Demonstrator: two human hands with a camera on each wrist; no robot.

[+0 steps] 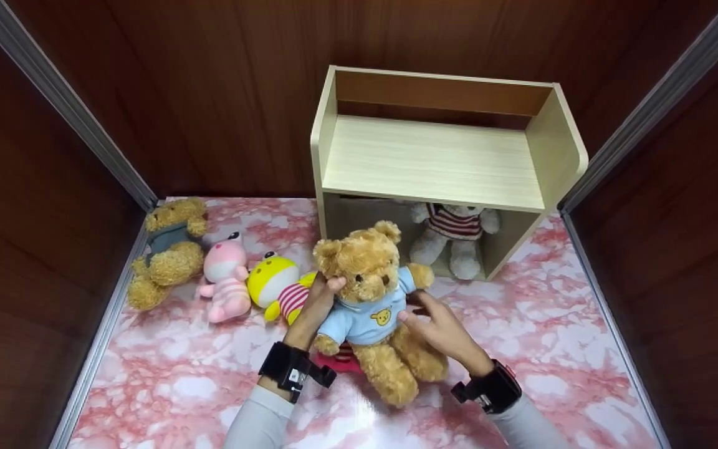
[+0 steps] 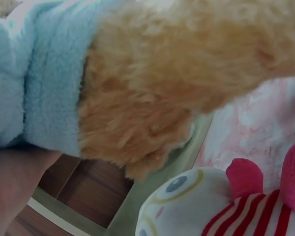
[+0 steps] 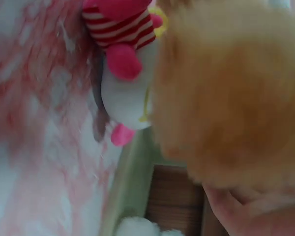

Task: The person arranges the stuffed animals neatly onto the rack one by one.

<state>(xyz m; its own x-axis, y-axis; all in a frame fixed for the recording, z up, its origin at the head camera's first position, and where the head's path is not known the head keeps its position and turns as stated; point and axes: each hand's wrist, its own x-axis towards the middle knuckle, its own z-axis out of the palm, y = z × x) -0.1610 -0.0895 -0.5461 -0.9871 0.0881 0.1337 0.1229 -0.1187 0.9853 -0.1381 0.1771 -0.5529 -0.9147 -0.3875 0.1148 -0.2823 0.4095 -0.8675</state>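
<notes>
Both hands hold a golden-brown teddy bear [image 1: 368, 321] in a light blue shirt, its face tipped up and its legs toward the person. My left hand [image 1: 315, 305] grips its side, with the thumb near its cheek; the other fingers are hidden behind it. Under the bear's other arm, my right hand [image 1: 445, 327] holds its body, thumb in front. Fur and blue cloth [image 2: 54, 78] fill much of the left wrist view. A pink-and-white plush toy [image 2: 187, 196] in a red-striped top lies below the bear, mostly hidden in the head view.
A pale wooden shelf [image 1: 434, 162] stands against the back wall, with a whitish plush bear [image 1: 455, 224] in a striped sweater sitting in its lower compartment. On the left lie a yellow plush toy [image 1: 272, 284], a pink one [image 1: 227, 274] and a brown bear [image 1: 175, 262]. Dark panels enclose the sides.
</notes>
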